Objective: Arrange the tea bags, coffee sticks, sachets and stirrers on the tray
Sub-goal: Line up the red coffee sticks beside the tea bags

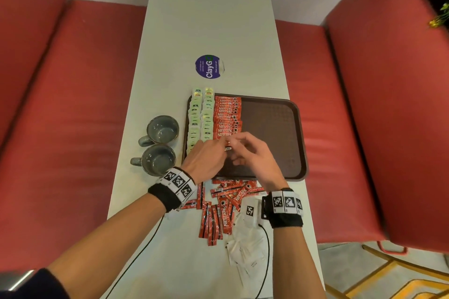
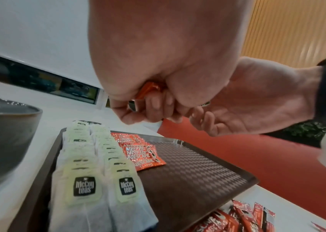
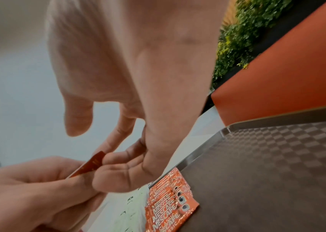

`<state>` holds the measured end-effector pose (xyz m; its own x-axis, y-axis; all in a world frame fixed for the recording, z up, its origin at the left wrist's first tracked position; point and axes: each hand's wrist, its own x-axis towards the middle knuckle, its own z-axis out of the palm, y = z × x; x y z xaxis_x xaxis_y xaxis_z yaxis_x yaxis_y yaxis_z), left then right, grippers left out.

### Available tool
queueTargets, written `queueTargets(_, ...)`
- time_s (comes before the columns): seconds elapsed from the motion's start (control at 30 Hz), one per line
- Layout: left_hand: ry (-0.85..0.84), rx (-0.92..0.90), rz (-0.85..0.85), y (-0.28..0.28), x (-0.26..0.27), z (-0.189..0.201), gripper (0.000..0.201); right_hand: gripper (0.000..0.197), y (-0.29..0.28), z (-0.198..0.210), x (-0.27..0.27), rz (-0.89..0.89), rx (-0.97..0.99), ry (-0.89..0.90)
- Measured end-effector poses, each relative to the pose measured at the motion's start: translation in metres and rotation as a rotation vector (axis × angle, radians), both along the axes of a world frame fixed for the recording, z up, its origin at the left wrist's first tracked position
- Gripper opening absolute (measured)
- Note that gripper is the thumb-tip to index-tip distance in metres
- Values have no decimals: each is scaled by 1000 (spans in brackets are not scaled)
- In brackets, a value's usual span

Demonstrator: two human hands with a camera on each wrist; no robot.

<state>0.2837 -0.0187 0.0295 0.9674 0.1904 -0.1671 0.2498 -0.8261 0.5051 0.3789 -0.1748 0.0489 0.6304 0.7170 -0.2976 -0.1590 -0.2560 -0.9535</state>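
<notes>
tray: brown tray [image 1: 274,128] on the tabletop [image 1: 209,19]; left part filled, right part bare
tea bags: 2 neat columns of tea bags [image 1: 201,116] along the tray's left edge; looks done to me
coffee sticks: 1 overlapping column of coffee sticks [image 1: 227,116] just beside the tea bags, ending about where the hands are; so maybe halfway on these
held stick: 1 red coffee stick [image 3: 90,164] up above the near end of that column; guessing it goes down next in line
left hand: left hand [image 1: 209,155] has its fingers curled around 1 end of the held stick
right hand: right hand [image 1: 252,153] pinches the other end between thumb and fingers [image 3: 118,158]
loose pile: a heap of red sticks [image 1: 223,206] on the tabletop just near of the tray, not yet sorted
sachets: white sachets [image 1: 247,247] scattered near the right wrist, none on the tray
stirrers: can't spot any
extras: 2 grey mugs [image 1: 160,143] left of the tray; round purple sticker [image 1: 209,66] further up
</notes>
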Motion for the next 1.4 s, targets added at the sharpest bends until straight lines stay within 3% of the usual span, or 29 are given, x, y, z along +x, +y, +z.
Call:
queueTargets(0.07,-11,-72,-9,-3,-7,8,13,13,-7,1,-6,-26,3,-44)
queueTargets(0.17,-23,-235,2,-7,-18,12,15,10,-14,-1,-10,-81,9,-87)
queueTargets(0.27,-69,-480,91,-5,-27,15,14,18,-20,2,-11,-134,20,-126)
queueTargets(0.43,-220,-646,232,7,-41,21,7,15,-25,7,-14,-164,35,-177)
queueTargets(0.57,-286,-808,376,14,-49,24,16,12,-25,7,-20,-220,109,-142)
queueTargets(0.73,-393,-810,388,14,-51,21,17,15,-28,11,-27,-215,181,86)
queueTargets(0.83,-449,-805,341,9,-49,23,19,15,-24,10,-28,-287,150,44)
queueTargets(0.97,-383,-863,423,4,-45,29,21,25,-24,7,-27,-342,155,16)
queueTargets(1.13,-279,-725,376,8,-40,26,38,38,-26,8,-25,-342,84,-77)
queueTargets(1.27,-82,-538,225,4,-35,20,19,43,-23,13,-27,-332,73,-176)
queueTargets(1.4,-100,-596,315,-3,-31,18,19,40,-17,14,-34,-321,94,-156)
